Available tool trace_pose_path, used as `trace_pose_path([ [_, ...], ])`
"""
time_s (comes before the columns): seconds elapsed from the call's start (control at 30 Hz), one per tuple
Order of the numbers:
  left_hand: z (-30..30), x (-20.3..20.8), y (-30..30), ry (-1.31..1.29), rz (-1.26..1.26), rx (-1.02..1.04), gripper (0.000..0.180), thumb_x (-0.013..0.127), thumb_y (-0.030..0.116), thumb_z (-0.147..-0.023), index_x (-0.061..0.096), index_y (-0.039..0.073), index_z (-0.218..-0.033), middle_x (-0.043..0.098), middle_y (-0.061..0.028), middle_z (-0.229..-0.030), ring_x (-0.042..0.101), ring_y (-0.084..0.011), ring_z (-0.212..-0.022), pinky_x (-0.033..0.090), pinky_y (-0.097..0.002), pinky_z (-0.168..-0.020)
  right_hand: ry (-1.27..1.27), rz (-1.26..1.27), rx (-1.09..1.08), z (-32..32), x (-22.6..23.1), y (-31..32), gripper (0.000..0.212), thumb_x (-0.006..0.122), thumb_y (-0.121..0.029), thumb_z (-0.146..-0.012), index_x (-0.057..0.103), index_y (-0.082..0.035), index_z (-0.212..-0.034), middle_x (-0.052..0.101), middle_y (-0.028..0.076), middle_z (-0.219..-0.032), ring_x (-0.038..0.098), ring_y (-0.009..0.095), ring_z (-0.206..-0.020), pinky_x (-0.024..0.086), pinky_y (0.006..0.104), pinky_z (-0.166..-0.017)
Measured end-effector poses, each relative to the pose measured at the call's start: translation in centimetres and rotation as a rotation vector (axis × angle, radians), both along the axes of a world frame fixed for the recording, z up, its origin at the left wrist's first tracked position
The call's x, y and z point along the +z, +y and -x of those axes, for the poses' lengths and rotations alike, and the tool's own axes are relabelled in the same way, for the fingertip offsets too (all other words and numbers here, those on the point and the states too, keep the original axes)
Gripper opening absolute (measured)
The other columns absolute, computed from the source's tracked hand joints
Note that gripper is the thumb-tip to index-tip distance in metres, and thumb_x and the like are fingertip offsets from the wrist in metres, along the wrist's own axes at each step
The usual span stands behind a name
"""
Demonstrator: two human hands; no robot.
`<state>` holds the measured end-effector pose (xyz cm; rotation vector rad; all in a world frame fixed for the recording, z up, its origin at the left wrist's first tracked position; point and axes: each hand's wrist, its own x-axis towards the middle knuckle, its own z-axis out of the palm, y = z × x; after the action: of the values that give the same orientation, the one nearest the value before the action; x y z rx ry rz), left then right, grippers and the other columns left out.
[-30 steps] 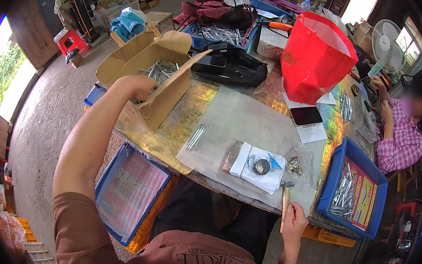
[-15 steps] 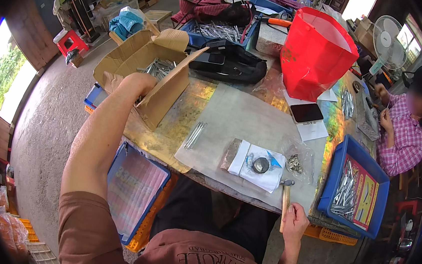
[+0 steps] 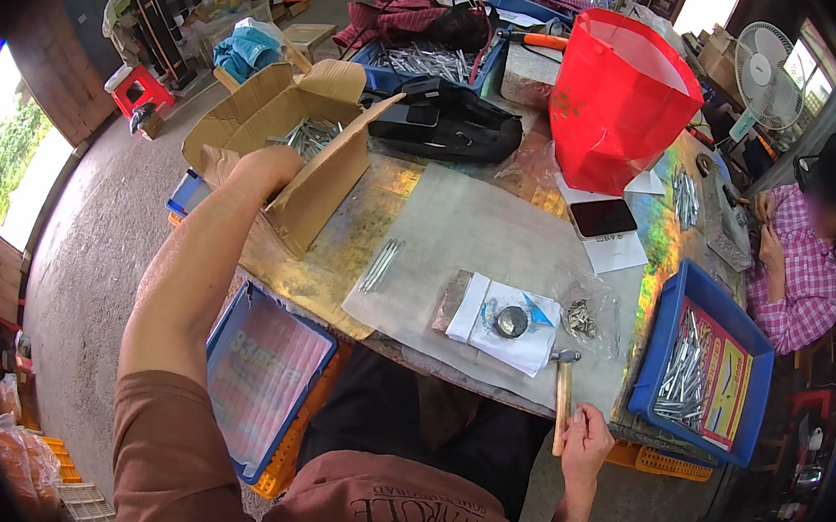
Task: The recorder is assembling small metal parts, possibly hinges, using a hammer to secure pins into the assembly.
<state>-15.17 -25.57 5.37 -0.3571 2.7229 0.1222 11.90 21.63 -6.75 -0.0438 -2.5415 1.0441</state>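
My left hand [image 3: 272, 167] reaches into an open cardboard box [image 3: 329, 199] at the table's left. Its fingers are hidden by the box and the hand itself. Slim silver metal rods [image 3: 314, 137] lie in that box. My right hand [image 3: 585, 443] is closed round the lower wooden handle of a small hammer [image 3: 563, 398], held head up at the table's near edge. Beyond the hammer, a dark round metal piece [image 3: 511, 322] rests on folded white sheets [image 3: 477, 328]. Beside it, small brassy parts [image 3: 581, 320] lie on clear plastic. Several rods [image 3: 382, 265] lie on the table mat [image 3: 451, 229].
A blue tray [image 3: 749, 429] of rods stands at the right edge. Further back are a red bag [image 3: 620, 110], a phone [image 3: 603, 219], a black bag [image 3: 459, 135] and another rod-filled blue bin [image 3: 394, 78]. A co-worker [image 3: 801, 255] sits at far right.
The view has shifted slightly. My left hand stays in the box, and my right hand keeps its hold on the hammer. The co-worker's raised hand has come lower.
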Motion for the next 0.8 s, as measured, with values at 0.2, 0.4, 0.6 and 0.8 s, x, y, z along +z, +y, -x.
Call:
trace_pose_path([
  [0.2, 0.2, -0.5, -0.8, 0.064, 0.110, -0.265, 0.031, 0.048, 0.018, -0.074, 0.061, 0.000, -0.096, 0.056, -0.0196, -0.105, 0.055, -0.0319, -0.097, 0.043, -0.0395, -0.079, 0.027, 0.007, 0.006, 0.1, 0.0, -0.2, 0.013, 0.046, -0.003, -0.082, 0.054, 0.004, -0.089, 0.052, 0.005, -0.058, 0.048, 0.008, -0.046, 0.040, 0.0219, -0.045],
  [0.4, -0.4, -1.4, -1.7, 0.024, 0.154, -0.034, 0.035, 0.053, 0.030, -0.072, 0.062, 0.003, -0.094, 0.058, -0.0189, -0.100, 0.055, -0.0324, -0.096, 0.044, -0.0384, -0.079, 0.003, 0.025, -0.005, -0.3, 0.2, -0.3, 0.013, 0.046, -0.004, -0.083, 0.055, 0.004, -0.088, 0.052, 0.004, -0.059, 0.048, 0.008, -0.047, 0.039, 0.0220, -0.045],
  [0.6, -1.4, -0.4, -0.8, -0.075, 0.199, -0.022, 0.032, 0.054, 0.022, -0.073, 0.061, 0.006, -0.100, 0.056, -0.0161, -0.107, 0.054, -0.0317, -0.099, 0.044, -0.0398, -0.082, -0.136, 0.154, -0.067, -0.9, 1.4, -0.8, 0.014, 0.050, -0.008, -0.081, 0.056, 0.003, -0.087, 0.057, 0.014, -0.071, 0.056, 0.024, -0.062, 0.044, 0.0299, -0.058],
  [0.8, -2.0, -0.1, -0.5, -0.072, 0.167, 0.106, 0.032, 0.052, 0.020, -0.073, 0.061, 0.003, -0.099, 0.057, -0.0176, -0.104, 0.055, -0.0317, -0.097, 0.044, -0.0401, -0.080, -0.105, 0.154, -0.093, -1.4, 0.7, 0.0, 0.013, 0.051, -0.006, -0.080, 0.056, 0.003, -0.087, 0.057, 0.015, -0.072, 0.057, 0.025, -0.062, 0.044, 0.0307, -0.058],
])
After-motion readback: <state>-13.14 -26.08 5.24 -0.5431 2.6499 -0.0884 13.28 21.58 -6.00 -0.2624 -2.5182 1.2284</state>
